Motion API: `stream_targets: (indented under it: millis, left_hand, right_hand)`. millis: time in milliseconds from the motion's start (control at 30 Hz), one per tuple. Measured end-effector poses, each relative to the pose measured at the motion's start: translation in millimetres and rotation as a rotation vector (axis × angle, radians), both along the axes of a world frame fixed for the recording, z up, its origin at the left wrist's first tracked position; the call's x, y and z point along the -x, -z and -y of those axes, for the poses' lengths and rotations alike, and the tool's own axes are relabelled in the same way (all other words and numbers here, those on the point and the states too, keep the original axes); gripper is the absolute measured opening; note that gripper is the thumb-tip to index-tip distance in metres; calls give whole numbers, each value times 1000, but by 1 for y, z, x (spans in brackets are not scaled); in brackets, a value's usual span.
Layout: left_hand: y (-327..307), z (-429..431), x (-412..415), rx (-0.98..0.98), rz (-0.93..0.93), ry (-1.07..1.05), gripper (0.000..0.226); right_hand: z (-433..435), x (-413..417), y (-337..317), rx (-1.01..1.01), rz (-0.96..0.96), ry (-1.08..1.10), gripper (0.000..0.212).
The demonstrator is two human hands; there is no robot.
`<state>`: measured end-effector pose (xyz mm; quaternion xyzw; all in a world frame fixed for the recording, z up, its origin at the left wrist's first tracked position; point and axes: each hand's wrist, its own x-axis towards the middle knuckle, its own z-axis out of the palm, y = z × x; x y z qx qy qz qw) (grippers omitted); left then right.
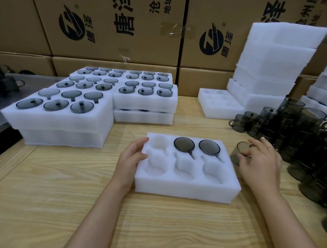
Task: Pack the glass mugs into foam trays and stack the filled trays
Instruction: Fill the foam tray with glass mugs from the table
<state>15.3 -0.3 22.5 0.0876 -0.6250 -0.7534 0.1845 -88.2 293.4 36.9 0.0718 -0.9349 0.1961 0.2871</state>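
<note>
A white foam tray (186,187) with six pockets lies on the wooden table in front of me. Two smoky glass mugs (184,144) sit upside down in its far middle and far right pockets; the other pockets hold nothing. My left hand (132,156) holds the tray's left edge, thumb on top. My right hand (259,162) grips a smoky glass mug (238,152) standing on the table just right of the tray. Stacks of loose mugs (296,132) crowd the right side.
Filled foam trays (66,118) are stacked at the left and a second stack (144,104) behind the tray. An unfilled tray (219,105) and a tall pile of foam trays (272,62) stand at the back right. Cardboard boxes (116,29) wall the far side.
</note>
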Motion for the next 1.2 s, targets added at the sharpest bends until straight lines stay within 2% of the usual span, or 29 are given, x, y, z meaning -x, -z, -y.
stream_targets:
  millis: [167, 400, 467, 567, 667, 733, 833, 900, 967, 1200]
  left_hand:
    - [-1, -2, 1, 10, 0, 4, 49]
    - [-2, -2, 0, 12, 1, 2, 51]
    - [-2, -2, 0, 10, -1, 4, 50]
    - [-2, -1, 1, 13, 6, 6, 51]
    - [-2, -2, 0, 14, 4, 17, 52]
    - [-3, -3, 1, -1, -6, 21, 58]
    - [-6, -5, 0, -5, -5, 20, 69]
    - [-8, -6, -1, 26, 13, 17, 75]
    - [-10, -6, -2, 47, 31, 24, 80]
    - [-10, -6, -3, 36, 55, 52, 81]
  right_hand:
    - [-4, 5, 2, 71, 81, 49, 21]
    - [-4, -1, -5, 22, 183, 153, 24]
    - [-1, -7, -10, 42, 211, 152, 23]
    - [-1, -19, -24, 116, 253, 164, 34]
    - [5, -34, -54, 227, 80, 177, 49]
    - [20, -45, -79, 349, -12, 85, 57]
    - [65, -52, -108, 482, 194, -173, 54]
    - [100, -49, -113, 428, 339, -333, 45]
    - [131, -40, -111, 342, 395, -425, 44]
    - [181, -13, -90, 226, 486, -467, 48]
